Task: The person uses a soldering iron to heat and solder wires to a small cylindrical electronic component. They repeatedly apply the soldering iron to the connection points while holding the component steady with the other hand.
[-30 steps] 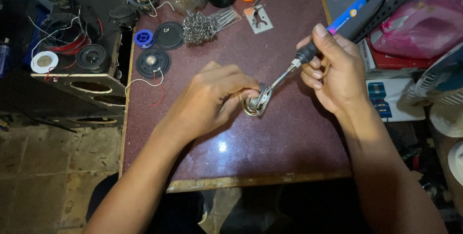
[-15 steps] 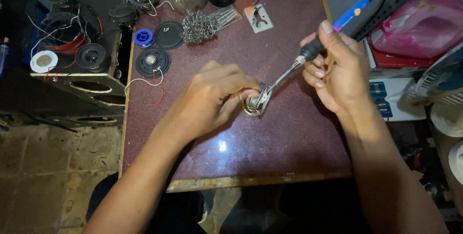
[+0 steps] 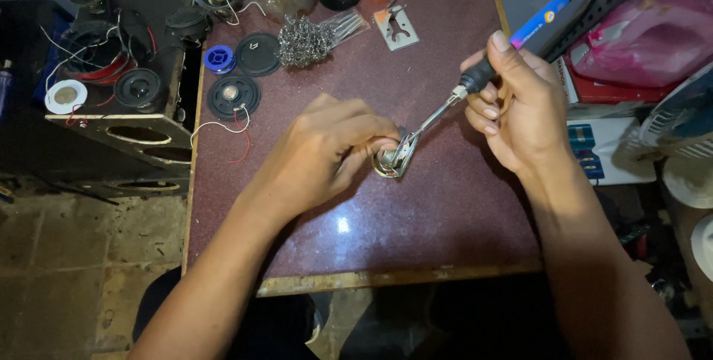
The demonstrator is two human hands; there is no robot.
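Speaker box [image 3: 111, 133]: at 9 o'clock, off the table's left edge, dark, two round holes in its near face; loose speakers and wires lie on top.
Small speaker [image 3: 233, 97]: on the table at 10 o'clock, black, round, with red and white wires trailing toward the near side.
Blue spool [image 3: 219, 59]: just beyond the small speaker, beside a black disc [image 3: 258, 53].
Wire wool [image 3: 303, 39]: at 11 o'clock, a grey tangle with a clear handle.
Table [image 3: 438, 211]: dark red, speckled top, worn near edge.
Left hand [image 3: 327, 148]: at the centre, palm down, fingers curled together and pinched on the metal part.
Metal part [image 3: 394, 159]: small, shiny, ring-like, on the table at the centre, under the left fingertips; its exact shape is partly hidden.
Soldering iron [image 3: 475, 78]: runs from 2 o'clock down to the centre, blue and black handle; its metal tip touches the metal part.
Right hand [image 3: 520, 104]: at 2 o'clock, fingers wrapped tight about the iron's black grip, thumb on top.
Pink bag [image 3: 653, 37]: at 2 o'clock, off the table's right edge.
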